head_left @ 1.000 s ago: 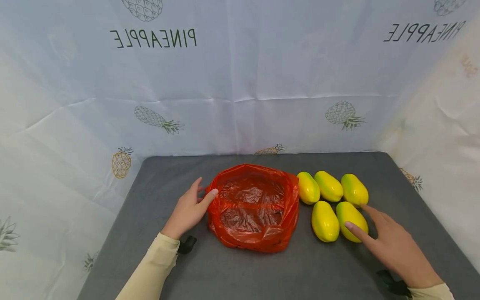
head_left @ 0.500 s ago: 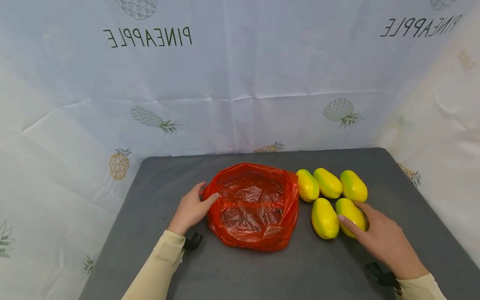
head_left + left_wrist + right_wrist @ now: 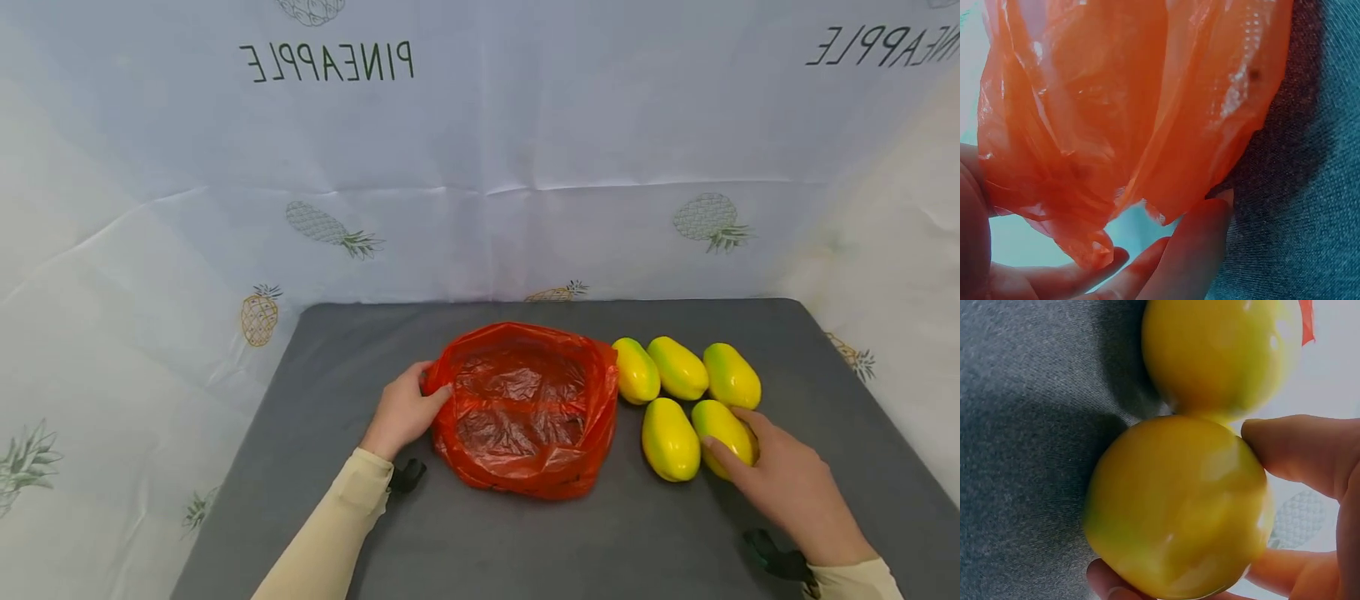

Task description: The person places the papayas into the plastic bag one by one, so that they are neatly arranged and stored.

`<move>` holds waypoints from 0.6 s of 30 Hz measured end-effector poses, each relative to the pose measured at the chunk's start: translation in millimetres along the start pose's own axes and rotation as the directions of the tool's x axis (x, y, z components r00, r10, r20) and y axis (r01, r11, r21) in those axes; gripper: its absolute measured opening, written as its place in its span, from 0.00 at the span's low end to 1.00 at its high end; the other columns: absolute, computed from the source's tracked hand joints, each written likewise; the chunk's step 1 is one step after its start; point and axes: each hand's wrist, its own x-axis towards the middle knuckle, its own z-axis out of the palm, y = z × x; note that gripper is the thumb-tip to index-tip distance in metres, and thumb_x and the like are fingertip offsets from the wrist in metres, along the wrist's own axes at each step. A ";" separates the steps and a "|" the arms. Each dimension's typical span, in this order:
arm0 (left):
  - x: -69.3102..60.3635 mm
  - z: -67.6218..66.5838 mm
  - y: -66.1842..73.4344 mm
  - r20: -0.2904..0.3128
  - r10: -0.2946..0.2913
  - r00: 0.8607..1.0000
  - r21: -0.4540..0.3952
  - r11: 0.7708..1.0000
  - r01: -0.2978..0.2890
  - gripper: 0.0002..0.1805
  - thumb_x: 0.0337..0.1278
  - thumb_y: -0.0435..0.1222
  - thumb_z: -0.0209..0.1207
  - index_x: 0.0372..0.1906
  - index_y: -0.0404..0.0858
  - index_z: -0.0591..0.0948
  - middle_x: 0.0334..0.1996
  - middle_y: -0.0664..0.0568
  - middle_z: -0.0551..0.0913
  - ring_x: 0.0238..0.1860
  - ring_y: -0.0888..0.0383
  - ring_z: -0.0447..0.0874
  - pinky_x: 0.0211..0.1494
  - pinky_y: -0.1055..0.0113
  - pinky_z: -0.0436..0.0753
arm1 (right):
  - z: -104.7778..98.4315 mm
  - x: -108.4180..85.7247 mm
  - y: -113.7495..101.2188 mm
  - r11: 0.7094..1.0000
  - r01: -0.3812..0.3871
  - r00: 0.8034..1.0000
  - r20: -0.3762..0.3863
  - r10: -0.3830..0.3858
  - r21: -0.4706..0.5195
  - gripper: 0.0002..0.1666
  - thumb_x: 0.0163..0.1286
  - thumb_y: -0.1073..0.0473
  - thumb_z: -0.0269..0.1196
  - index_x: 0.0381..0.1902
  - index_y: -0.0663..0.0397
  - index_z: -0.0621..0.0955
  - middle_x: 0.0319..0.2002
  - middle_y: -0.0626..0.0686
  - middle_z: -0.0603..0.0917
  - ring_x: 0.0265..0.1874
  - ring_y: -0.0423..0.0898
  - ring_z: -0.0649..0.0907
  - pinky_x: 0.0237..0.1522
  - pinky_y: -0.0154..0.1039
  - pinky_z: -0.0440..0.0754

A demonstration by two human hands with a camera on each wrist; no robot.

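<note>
A red plastic bag point(image 3: 551, 483) sits mouth-up on the table, its rim spread wide. My left hand point(image 3: 405, 412) holds its left rim, thumb over the edge and fingers outside; the left wrist view shows crinkled bag film point(image 3: 1110, 112) between thumb and fingers. On the right, my right hand point(image 3: 798, 487) grips a yellow mango point(image 3: 720, 429) in the front row, thumb on one side, fingers on the other. In the right wrist view this mango point(image 3: 1175, 506) lies against the cloth beside another mango point(image 3: 1219, 356). The mango's far underside is hidden.
A second front-row mango point(image 3: 670, 442) lies just left of the gripped one. Behind them are three more, a left mango point(image 3: 636, 372) close against the bag, a middle mango point(image 3: 677, 369) and a right mango point(image 3: 732, 377). Pineapple-print fabric point(image 3: 480, 242) backs the grey table point(image 3: 525, 550).
My right hand has moved left onto the front-right mango and closed round it. The left hand has shifted in against the bag's rim and taken hold. The head view has turned slightly.
</note>
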 end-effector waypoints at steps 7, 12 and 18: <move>2.1 1.7 2.9 -0.001 -0.003 1.000 0.007 1.000 0.003 0.35 0.74 0.46 0.63 0.79 0.36 0.71 0.63 0.40 0.86 0.45 0.52 0.91 0.48 0.56 0.92 | -12.5 -4.7 -1.6 0.999 -0.031 1.000 0.001 0.031 -0.026 0.59 0.79 0.25 0.53 0.76 0.76 0.65 0.66 0.83 0.75 0.54 0.79 0.81 0.45 0.70 0.82; 2.8 1.6 1.9 0.007 -0.009 1.000 0.005 1.000 0.009 0.35 0.75 0.45 0.63 0.79 0.36 0.71 0.62 0.41 0.86 0.44 0.54 0.90 0.47 0.57 0.91 | -27.5 -8.4 -11.0 0.999 -0.036 0.998 -0.045 0.035 -0.027 0.57 0.79 0.25 0.55 0.75 0.75 0.67 0.63 0.82 0.77 0.44 0.71 0.85 0.36 0.61 0.83; 2.3 1.3 1.7 0.008 -0.019 1.000 0.001 1.000 0.019 0.35 0.75 0.45 0.63 0.79 0.36 0.71 0.62 0.40 0.86 0.43 0.54 0.90 0.46 0.58 0.91 | -36.7 -5.3 -30.0 1.000 0.018 0.996 -0.082 -0.019 -0.018 0.56 0.78 0.25 0.56 0.77 0.71 0.68 0.61 0.79 0.80 0.42 0.68 0.86 0.35 0.59 0.82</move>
